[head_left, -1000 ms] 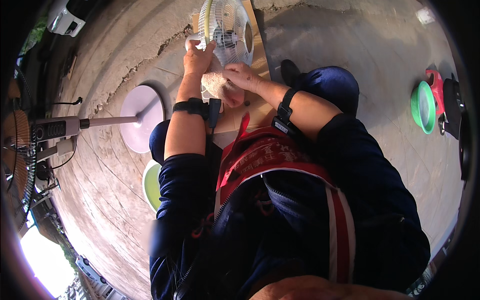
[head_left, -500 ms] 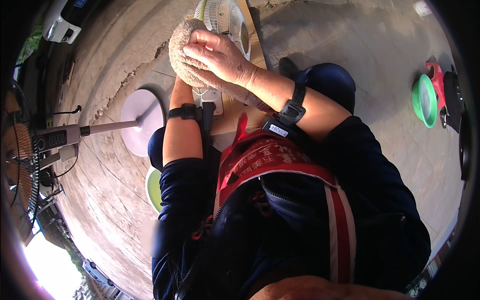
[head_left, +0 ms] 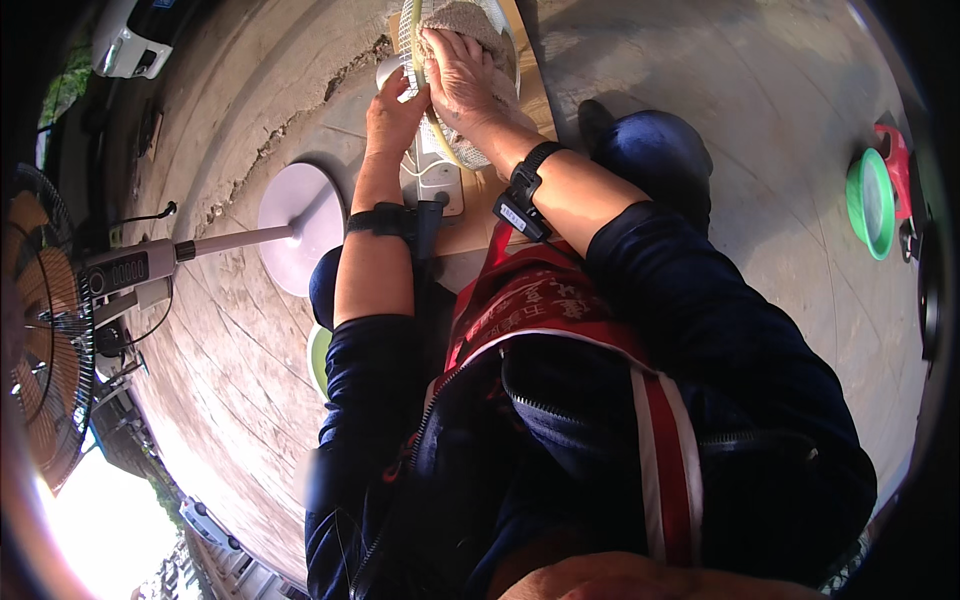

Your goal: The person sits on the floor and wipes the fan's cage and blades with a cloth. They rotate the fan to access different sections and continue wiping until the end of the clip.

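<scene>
A white wire fan guard (head_left: 408, 40) with a yellowish rim stands tilted at the top of the view. My left hand (head_left: 394, 120) grips its near-left edge, thumb and fingers closed round the rim. Against the inner wires lies a beige fluffy cloth (head_left: 462, 22), bunched up. My right hand (head_left: 462, 85) presses this cloth to the guard, with its fingers curved over it. Part of the cloth and guard is hidden behind that hand. A white power strip (head_left: 440, 190) with a plug and cable lies just below, on a cardboard sheet (head_left: 530, 85).
At the left is a standing fan (head_left: 45, 330) with its round pinkish base (head_left: 300, 230). A light green basin (head_left: 318, 360) sits beside my left arm. Far right are a green basin (head_left: 877, 205) and a red object (head_left: 893, 165). My knee (head_left: 655, 160) is right of the cardboard.
Both hands were together on the cloth in front of the guard. Now the left hand has let go of the cloth and holds the rim, while the right has carried the cloth onto the wires.
</scene>
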`<act>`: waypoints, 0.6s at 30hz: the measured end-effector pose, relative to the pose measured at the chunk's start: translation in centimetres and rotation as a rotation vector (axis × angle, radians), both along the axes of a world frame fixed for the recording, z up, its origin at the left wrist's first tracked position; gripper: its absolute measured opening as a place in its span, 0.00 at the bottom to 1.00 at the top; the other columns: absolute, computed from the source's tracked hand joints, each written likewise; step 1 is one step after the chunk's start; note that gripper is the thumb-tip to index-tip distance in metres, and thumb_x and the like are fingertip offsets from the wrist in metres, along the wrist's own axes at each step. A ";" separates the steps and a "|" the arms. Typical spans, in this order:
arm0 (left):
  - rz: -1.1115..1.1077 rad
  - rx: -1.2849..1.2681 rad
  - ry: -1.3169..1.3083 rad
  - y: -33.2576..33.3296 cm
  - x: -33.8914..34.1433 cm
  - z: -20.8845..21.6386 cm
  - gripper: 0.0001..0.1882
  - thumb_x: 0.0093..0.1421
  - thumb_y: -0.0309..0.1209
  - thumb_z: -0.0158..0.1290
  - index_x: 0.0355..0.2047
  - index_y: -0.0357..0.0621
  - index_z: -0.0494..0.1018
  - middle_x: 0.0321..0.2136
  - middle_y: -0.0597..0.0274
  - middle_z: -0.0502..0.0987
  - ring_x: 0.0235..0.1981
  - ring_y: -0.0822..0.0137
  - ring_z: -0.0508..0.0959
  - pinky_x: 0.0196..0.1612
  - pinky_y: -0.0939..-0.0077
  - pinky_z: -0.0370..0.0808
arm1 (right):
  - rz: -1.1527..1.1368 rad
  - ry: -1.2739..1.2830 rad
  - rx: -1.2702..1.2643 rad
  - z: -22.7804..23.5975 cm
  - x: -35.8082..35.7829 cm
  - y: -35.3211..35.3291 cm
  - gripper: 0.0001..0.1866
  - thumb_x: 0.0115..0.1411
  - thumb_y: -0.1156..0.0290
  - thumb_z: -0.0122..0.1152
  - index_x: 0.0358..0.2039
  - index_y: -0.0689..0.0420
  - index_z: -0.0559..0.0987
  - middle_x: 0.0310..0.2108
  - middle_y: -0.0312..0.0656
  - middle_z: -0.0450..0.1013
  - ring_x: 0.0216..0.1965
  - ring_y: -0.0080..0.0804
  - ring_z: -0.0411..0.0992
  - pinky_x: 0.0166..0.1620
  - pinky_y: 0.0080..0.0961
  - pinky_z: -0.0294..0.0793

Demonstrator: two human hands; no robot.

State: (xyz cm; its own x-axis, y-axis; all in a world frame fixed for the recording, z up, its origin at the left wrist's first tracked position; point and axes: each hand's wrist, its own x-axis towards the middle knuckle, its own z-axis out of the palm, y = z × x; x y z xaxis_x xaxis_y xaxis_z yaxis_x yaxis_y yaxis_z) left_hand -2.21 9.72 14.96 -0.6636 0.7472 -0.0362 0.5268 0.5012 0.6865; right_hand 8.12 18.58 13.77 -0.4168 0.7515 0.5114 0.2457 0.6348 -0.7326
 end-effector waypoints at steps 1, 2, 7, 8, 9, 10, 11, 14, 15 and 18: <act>-0.003 0.007 0.001 0.0 0.1 0.0 0.36 0.55 0.47 0.60 0.61 0.45 0.67 0.52 0.49 0.76 0.54 0.55 0.76 0.57 0.65 0.70 | -0.002 0.005 -0.013 0.0 0.0 -0.1 0.22 0.64 0.67 0.49 0.59 0.49 0.67 0.57 0.39 0.67 0.58 0.44 0.61 0.59 0.47 0.55; -0.008 0.006 -0.009 -0.1 0.2 0.1 0.36 0.54 0.47 0.60 0.61 0.44 0.67 0.52 0.49 0.76 0.53 0.54 0.76 0.57 0.65 0.70 | -0.004 -0.020 -0.043 -0.1 0.2 0.0 0.22 0.64 0.67 0.49 0.60 0.49 0.67 0.57 0.40 0.67 0.58 0.45 0.61 0.59 0.48 0.57; 0.022 -0.001 -0.046 -0.3 0.8 0.6 0.41 0.52 0.49 0.63 0.61 0.41 0.66 0.53 0.46 0.75 0.53 0.55 0.76 0.56 0.66 0.71 | -0.063 0.041 -0.223 -3.8 -0.1 1.0 0.22 0.66 0.63 0.44 0.60 0.53 0.65 0.58 0.51 0.64 0.58 0.54 0.61 0.59 0.49 0.60; 0.031 -0.001 -0.039 -0.4 1.0 0.8 0.41 0.52 0.49 0.63 0.61 0.41 0.66 0.53 0.46 0.75 0.53 0.55 0.77 0.56 0.66 0.71 | -0.089 0.050 -0.232 -5.4 -0.1 1.3 0.22 0.67 0.62 0.43 0.60 0.54 0.65 0.58 0.53 0.64 0.58 0.56 0.61 0.59 0.49 0.60; 0.034 -0.004 -0.037 -0.5 1.2 0.9 0.41 0.51 0.49 0.63 0.61 0.42 0.66 0.53 0.46 0.75 0.53 0.56 0.77 0.56 0.66 0.71 | -0.131 -0.038 -0.340 -7.3 0.1 1.8 0.23 0.68 0.59 0.39 0.59 0.56 0.65 0.58 0.56 0.63 0.58 0.57 0.61 0.60 0.48 0.60; 0.054 -0.013 -0.037 -0.6 1.3 1.1 0.41 0.51 0.49 0.64 0.61 0.42 0.66 0.53 0.46 0.74 0.53 0.56 0.77 0.56 0.66 0.71 | -0.264 0.051 -0.334 -9.5 0.0 2.0 0.23 0.68 0.58 0.38 0.57 0.58 0.67 0.56 0.55 0.65 0.57 0.55 0.62 0.59 0.48 0.62; 0.033 -0.012 -0.041 -0.7 1.6 1.3 0.41 0.51 0.49 0.64 0.61 0.42 0.66 0.54 0.47 0.74 0.52 0.57 0.78 0.55 0.66 0.72 | -0.280 -0.032 -0.447 -11.8 0.6 2.8 0.21 0.69 0.60 0.38 0.55 0.59 0.68 0.51 0.53 0.68 0.53 0.52 0.66 0.55 0.44 0.65; 0.020 -0.044 -0.084 -1.2 2.4 1.6 0.41 0.52 0.47 0.64 0.63 0.45 0.63 0.55 0.50 0.74 0.47 0.60 0.80 0.54 0.66 0.73 | -0.061 -0.193 -0.864 -17.0 1.9 4.0 0.18 0.66 0.63 0.47 0.50 0.60 0.74 0.47 0.53 0.74 0.48 0.51 0.73 0.52 0.38 0.71; 0.030 -0.037 -0.057 -1.3 2.4 1.7 0.41 0.52 0.47 0.64 0.63 0.44 0.63 0.55 0.50 0.74 0.47 0.60 0.80 0.54 0.66 0.73 | -0.104 -0.129 -0.809 -17.6 2.1 3.8 0.16 0.66 0.65 0.47 0.47 0.61 0.76 0.41 0.54 0.76 0.42 0.52 0.75 0.47 0.36 0.74; 0.035 -0.024 -0.062 -1.3 2.2 1.6 0.42 0.54 0.46 0.63 0.63 0.38 0.62 0.56 0.44 0.72 0.52 0.58 0.77 0.57 0.67 0.70 | -0.177 0.049 -0.855 -15.4 2.1 3.5 0.13 0.64 0.69 0.46 0.40 0.64 0.77 0.39 0.53 0.77 0.40 0.49 0.75 0.45 0.35 0.74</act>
State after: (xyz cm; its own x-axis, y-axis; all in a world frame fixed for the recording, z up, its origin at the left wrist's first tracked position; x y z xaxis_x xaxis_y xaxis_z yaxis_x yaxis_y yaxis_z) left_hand -0.06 8.42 16.60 -0.6851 0.7222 -0.0951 0.4659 0.5348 0.7050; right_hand 10.24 22.11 -1.61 -0.2498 0.9374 -0.2425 0.2441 -0.1814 -0.9526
